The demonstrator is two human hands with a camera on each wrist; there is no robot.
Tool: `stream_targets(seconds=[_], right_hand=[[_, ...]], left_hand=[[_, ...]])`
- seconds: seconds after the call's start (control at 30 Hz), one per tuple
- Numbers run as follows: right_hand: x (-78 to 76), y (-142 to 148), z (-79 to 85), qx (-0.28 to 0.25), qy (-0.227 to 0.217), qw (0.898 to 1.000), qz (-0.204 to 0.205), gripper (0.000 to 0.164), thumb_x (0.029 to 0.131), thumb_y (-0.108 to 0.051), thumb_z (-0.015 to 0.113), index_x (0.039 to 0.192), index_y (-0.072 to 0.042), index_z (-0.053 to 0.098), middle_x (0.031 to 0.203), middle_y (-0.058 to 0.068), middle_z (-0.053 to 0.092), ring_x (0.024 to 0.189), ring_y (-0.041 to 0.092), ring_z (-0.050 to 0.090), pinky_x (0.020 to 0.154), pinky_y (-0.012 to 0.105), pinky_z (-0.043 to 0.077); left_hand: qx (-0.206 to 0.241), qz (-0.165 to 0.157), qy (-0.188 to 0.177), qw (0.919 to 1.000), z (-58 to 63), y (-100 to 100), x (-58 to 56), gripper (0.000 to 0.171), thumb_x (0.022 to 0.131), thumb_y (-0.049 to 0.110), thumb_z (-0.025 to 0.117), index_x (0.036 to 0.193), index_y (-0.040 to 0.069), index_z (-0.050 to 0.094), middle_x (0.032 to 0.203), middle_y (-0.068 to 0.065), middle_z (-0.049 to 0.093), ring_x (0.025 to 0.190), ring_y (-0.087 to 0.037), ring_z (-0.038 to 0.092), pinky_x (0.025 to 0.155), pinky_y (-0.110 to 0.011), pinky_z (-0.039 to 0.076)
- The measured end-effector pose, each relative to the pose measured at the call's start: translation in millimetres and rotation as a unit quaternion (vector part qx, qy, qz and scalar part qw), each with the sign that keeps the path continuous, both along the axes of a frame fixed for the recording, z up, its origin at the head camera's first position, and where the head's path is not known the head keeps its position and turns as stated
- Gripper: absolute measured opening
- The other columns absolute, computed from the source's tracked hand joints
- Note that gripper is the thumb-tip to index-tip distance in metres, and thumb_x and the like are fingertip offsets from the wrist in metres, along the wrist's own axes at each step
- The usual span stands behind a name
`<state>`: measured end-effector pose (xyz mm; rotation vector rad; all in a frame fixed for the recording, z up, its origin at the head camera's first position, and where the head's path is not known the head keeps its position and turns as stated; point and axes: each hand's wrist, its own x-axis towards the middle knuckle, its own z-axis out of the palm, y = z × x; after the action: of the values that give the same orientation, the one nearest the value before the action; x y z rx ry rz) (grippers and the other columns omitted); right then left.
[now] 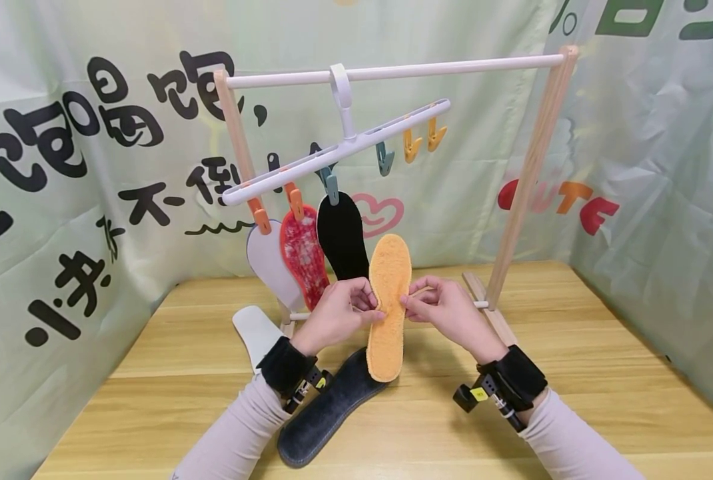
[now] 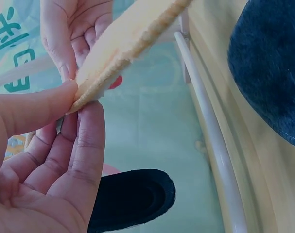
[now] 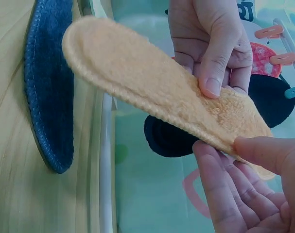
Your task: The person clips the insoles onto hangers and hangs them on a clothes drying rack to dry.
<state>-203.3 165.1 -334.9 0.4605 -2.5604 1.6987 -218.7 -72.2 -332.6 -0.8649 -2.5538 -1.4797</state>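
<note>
An orange fuzzy insole [image 1: 389,300] is held upright between both hands, above the table. My left hand [image 1: 340,312] pinches its left edge near the middle, thumb on the front face. My right hand [image 1: 443,308] pinches the opposite edge, thumb in front and fingers behind. The right wrist view shows the plush face of the insole [image 3: 137,73] and its stitched rim. Behind it, a black insole [image 1: 341,233], a red patterned insole [image 1: 304,253] and a pale insole [image 1: 272,260] hang from clips on a white hanger [image 1: 296,167].
A dark grey plush insole [image 1: 332,413] and a white insole [image 1: 256,333] lie on the wooden table [image 1: 572,400]. The hanger tilts, left end low, from the white rod of a wooden rack [image 1: 530,173]. A blue-grey clip [image 1: 384,159] and two yellow clips [image 1: 412,147] dangle on its right.
</note>
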Motion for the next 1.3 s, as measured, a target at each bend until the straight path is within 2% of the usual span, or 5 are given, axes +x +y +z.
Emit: stream_targets(seconds=[0.27,0.5,0.67,0.9,1.3], right_hand=[[0.6,-1.0,1.7,-0.025,0.004,1.000,0.002,0.019,0.103,-0.007,0.071,0.112,0.008,0.063,0.095,0.021,0.081,0.082,0.016,0.079,0.080,0.037,0.068],[0.5,-1.2,2.8,-0.029,0.004,1.000,0.003,0.027,0.104,-0.008,0.070,0.122,0.010,0.062,0.098,0.022,0.080,0.081,0.016,0.078,0.078,0.029,0.067],[1.2,-1.0,3.8,-0.038,0.003,0.999,0.004,0.028,0.104,-0.007,0.070,0.124,0.011,0.061,0.101,0.023,0.080,0.083,0.018,0.079,0.079,0.031,0.067],[1.2,-1.5,2.6,-0.073,-0.002,0.997,0.009,0.024,0.103,-0.002,0.069,0.121,0.012,0.060,0.105,0.018,0.077,0.086,0.006,0.077,0.081,0.034,0.067],[-0.3,0.8,0.3,-0.091,0.037,0.995,0.020,0.022,0.104,-0.001,0.068,0.120,0.012,0.059,0.103,0.023,0.072,0.087,0.006,0.076,0.080,0.031,0.067]], left_hand=[[0.018,-0.007,-0.001,0.9998,-1.5,-0.2,-1.6,0.021,0.088,0.004,0.087,0.088,0.007,0.066,0.086,-0.007,0.073,0.078,-0.004,0.070,0.074,-0.020,0.059],[0.019,-0.016,-0.002,0.9997,-0.4,0.0,-1.7,0.021,0.089,0.004,0.086,0.090,0.006,0.065,0.089,-0.007,0.071,0.080,-0.005,0.071,0.075,-0.021,0.060],[0.015,-0.016,0.001,0.9998,0.3,0.6,-1.6,0.021,0.089,0.004,0.087,0.090,0.007,0.066,0.089,-0.007,0.070,0.081,-0.006,0.071,0.076,-0.021,0.060],[0.013,-0.012,-0.004,0.9998,1.9,1.4,-0.3,0.022,0.087,0.004,0.088,0.098,0.006,0.069,0.092,-0.009,0.072,0.082,-0.008,0.071,0.078,-0.021,0.060],[0.032,0.011,-0.017,0.9993,1.6,1.2,-0.8,0.025,0.089,0.006,0.087,0.106,0.007,0.068,0.097,-0.010,0.074,0.085,-0.012,0.075,0.077,-0.024,0.061]])
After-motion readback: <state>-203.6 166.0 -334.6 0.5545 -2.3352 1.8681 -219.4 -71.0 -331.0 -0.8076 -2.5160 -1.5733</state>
